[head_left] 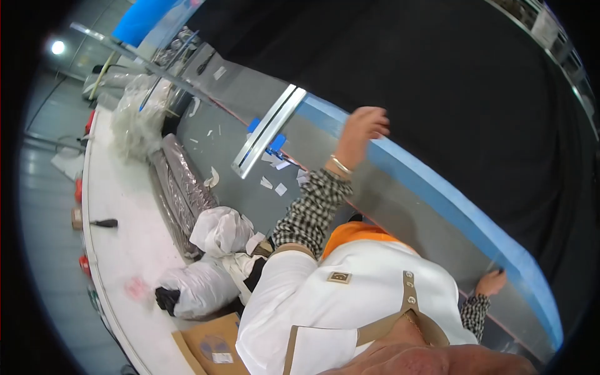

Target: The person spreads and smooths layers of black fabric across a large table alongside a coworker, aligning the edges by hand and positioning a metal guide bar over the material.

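Observation:
My left hand (364, 132) is over the edge of the black fabric (462, 119), beside a blue strip (431, 174). Its fingers are bent and pressed together, and what they hold, if anything, is hidden. Lower right, my right hand (490, 283) is at the grey table border (394, 197), close to the same blue strip. Its fingers are closed round a small dark thing too small to name. A silver metal rail (270, 131) with blue parts lies across the table border, left of my left hand.
Wrapped rolls (181, 172), white bags (222, 231) and a cardboard box (212, 347) stand at the left, near a long white surface (125, 219). Paper scraps (280, 189) lie on the grey floor. Clear plastic (140, 119) is heaped at the upper left.

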`<move>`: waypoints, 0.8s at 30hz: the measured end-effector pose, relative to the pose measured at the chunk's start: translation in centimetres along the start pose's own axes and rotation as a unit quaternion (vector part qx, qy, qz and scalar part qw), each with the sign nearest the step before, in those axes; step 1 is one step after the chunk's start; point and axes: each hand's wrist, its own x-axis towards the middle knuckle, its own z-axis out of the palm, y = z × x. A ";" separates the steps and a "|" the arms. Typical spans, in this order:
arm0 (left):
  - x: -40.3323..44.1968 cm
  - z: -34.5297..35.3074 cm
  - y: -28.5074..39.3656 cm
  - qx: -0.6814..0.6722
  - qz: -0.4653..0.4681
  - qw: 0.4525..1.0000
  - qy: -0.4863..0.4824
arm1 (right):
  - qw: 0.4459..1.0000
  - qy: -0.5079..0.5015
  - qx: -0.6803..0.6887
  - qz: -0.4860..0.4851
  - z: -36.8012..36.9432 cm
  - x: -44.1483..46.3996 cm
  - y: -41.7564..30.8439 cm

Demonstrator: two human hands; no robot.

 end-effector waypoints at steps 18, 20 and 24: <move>12.4 -24.1 -7.4 0.022 -0.157 0.936 0.315 | 0.990 0.011 0.138 -0.001 -7.1 -4.5 -16.5; 12.4 -23.4 -6.8 0.048 -0.158 0.937 0.308 | 0.989 0.006 0.149 0.025 -7.8 -4.5 -16.3; 12.5 -23.4 -6.5 -0.031 -0.132 0.963 0.233 | 0.988 -0.032 0.143 0.050 -9.8 -3.6 -16.0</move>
